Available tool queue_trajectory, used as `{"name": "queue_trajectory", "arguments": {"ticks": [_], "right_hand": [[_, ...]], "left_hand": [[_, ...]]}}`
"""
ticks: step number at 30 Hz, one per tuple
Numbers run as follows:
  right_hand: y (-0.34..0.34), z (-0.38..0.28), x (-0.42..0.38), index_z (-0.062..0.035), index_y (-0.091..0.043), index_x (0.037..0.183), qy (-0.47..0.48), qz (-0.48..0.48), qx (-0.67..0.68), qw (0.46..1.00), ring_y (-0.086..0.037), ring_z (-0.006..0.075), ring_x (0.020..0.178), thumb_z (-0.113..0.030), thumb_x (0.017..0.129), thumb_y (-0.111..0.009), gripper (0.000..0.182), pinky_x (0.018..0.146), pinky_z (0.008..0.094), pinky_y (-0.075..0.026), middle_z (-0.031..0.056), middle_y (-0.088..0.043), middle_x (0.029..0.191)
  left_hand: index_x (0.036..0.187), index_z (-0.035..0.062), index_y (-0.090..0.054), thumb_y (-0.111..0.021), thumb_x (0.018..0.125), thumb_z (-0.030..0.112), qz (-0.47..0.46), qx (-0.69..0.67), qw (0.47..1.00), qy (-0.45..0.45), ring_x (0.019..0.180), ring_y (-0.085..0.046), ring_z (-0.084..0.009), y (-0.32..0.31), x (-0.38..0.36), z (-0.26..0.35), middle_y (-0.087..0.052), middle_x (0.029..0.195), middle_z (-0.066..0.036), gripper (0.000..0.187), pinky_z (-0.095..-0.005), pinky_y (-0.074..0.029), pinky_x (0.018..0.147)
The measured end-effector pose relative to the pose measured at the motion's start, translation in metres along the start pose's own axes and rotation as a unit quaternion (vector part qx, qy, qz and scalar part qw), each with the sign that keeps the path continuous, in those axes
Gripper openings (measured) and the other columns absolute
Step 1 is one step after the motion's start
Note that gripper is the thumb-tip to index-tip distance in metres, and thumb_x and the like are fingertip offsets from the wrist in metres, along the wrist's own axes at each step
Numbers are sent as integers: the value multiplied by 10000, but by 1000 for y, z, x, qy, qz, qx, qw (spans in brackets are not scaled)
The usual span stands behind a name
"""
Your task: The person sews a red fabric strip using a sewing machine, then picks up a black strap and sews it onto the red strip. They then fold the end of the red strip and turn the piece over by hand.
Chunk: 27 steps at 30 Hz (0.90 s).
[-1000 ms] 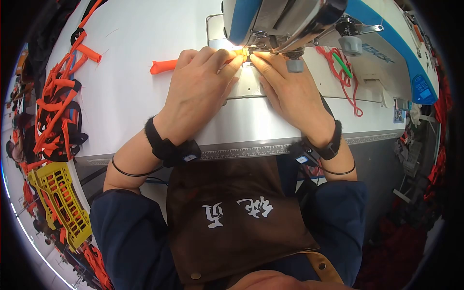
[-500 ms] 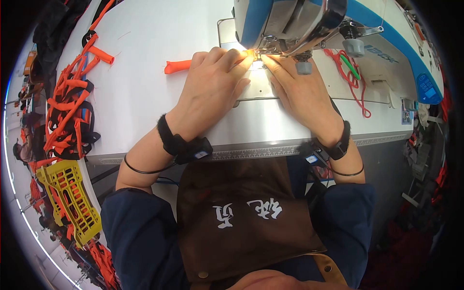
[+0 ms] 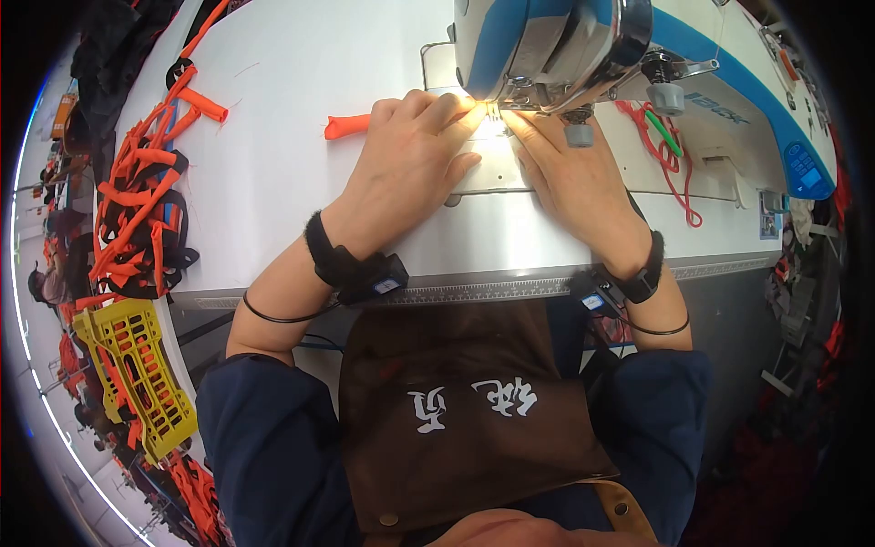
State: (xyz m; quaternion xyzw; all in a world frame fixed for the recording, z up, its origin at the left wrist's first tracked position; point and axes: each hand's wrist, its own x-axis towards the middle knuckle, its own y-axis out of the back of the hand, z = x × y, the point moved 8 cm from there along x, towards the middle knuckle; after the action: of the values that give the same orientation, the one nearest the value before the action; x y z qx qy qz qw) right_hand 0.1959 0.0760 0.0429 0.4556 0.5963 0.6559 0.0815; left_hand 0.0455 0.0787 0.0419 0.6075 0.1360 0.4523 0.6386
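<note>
My left hand [image 3: 410, 164] is closed over an orange fabric strip [image 3: 346, 127], whose loose end sticks out to the left on the white table. Its fingertips reach the lit needle area of the sewing machine [image 3: 547, 55], at the left of the presser foot. On the other side of the foot, my right hand [image 3: 583, 173] has its fingers pressed together and pointed at the needle. What lies beneath those fingers is hidden by the hand and the machine head. The metal needle plate [image 3: 488, 169] shows between both hands.
Orange and black straps [image 3: 137, 201] lie piled at the table's left. A yellow plastic basket [image 3: 150, 392] hangs beside the left edge. Right of the needle lie a red cord [image 3: 679, 178] and a green stick-like piece [image 3: 663, 134]. A ruler strip [image 3: 474, 294] runs along the front edge.
The whole view has shifted slightly, so things appear a little farther right. Both hands stay at the needle, with little visible movement relative to the machine.
</note>
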Motion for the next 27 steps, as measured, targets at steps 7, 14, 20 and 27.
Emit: {"name": "queue_trajectory", "arguments": {"ticks": [7, 14, 20, 27], "right_hand": [[-4, 2, -3, -15, -763, 1002, -1, -16, 3, 1000, -631, 318, 1073, -108, 912, -715, 138, 913, 443, -495, 121, -733, 966], [-9, 4, -3, -17, -746, 980, 1, -37, -8, 999, -628, 328, 1086, -107, 901, -704, 127, 921, 443, -495, 130, -722, 999], [-4, 9, -4, -10, -755, 1026, -6, -36, -6, 999, -615, 336, 1113, -91, 905, -664, 172, 968, 451, -494, 137, -705, 1060], [5, -12, -12, -9, -736, 1143, -27, 2, 54, 998, -612, 322, 1112, -75, 911, -653, 255, 977, 441, -496, 125, -693, 1168]], "left_hand": [[1259, 38, -718, -774, 911, 220, -4, 0, 1000, -7, 1163, -582, -244, 0, 1, -1, -649, 1218, -37, 396, -441, -410, 970], [1297, 67, -716, -756, 934, 238, 12, 8, 1000, -19, 1176, -589, -240, 3, 3, 0, -654, 1219, -49, 403, -468, -379, 1029], [1277, 78, -736, -676, 1022, 250, -41, 38, 998, 17, 1116, -607, -251, 0, 6, 3, -670, 1166, -81, 313, -458, -369, 1032], [1134, 64, -728, -616, 1057, 204, -114, -44, 990, 68, 898, -651, -308, 12, 10, 12, -699, 936, -116, 195, -440, -415, 948]]}}
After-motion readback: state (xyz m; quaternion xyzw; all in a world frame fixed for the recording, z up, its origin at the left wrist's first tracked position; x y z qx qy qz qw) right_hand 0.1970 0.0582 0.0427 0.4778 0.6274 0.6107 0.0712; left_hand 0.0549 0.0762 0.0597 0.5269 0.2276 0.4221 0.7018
